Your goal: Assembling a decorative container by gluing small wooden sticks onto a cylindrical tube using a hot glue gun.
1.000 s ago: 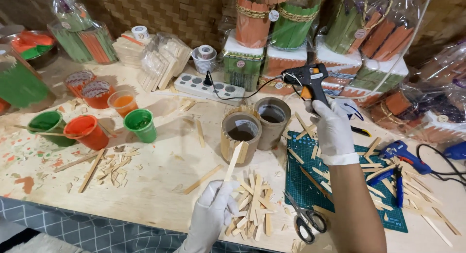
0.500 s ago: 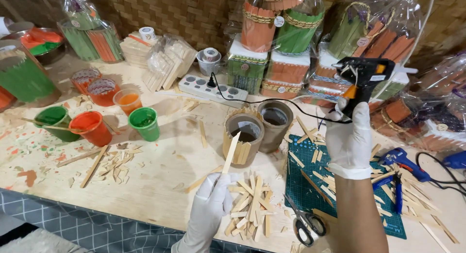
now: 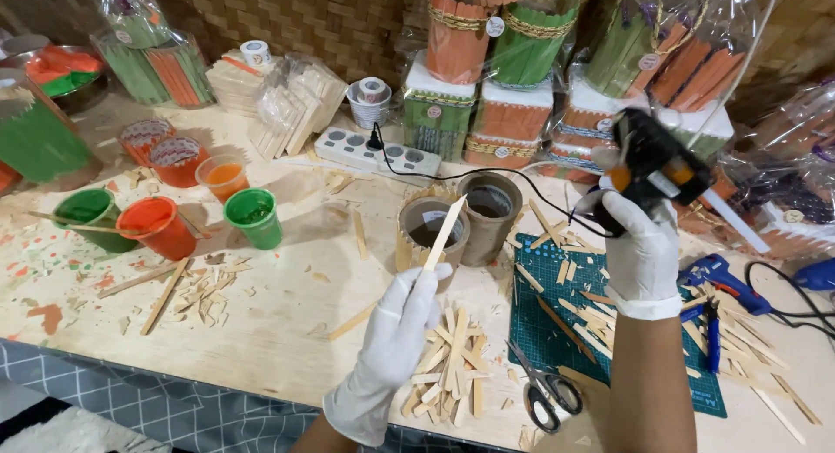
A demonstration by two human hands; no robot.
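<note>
My left hand (image 3: 396, 336), in a white glove, pinches a flat wooden craft stick (image 3: 444, 234) by its lower end and holds it upright over a pile of cut sticks (image 3: 448, 366). Just behind the stick stand two cardboard tubes (image 3: 461, 218), the nearer one partly clad in sticks. My right hand (image 3: 639, 249), also gloved, grips a black and orange glue gun (image 3: 652, 166) raised above the green cutting mat (image 3: 557, 331). Its black cord (image 3: 487, 188) runs to a white power strip (image 3: 370, 149).
Scissors (image 3: 544, 388) lie at the mat's near edge. Green and orange paint cups (image 3: 174, 218) stand at the left. Wrapped stick-covered containers (image 3: 522, 62) line the back. A blue glue gun (image 3: 718, 275) and loose sticks lie at the right.
My right hand has lifted the glue gun from near the table's middle up and to the right. The left hand keeps the stick upright, raised slightly.
</note>
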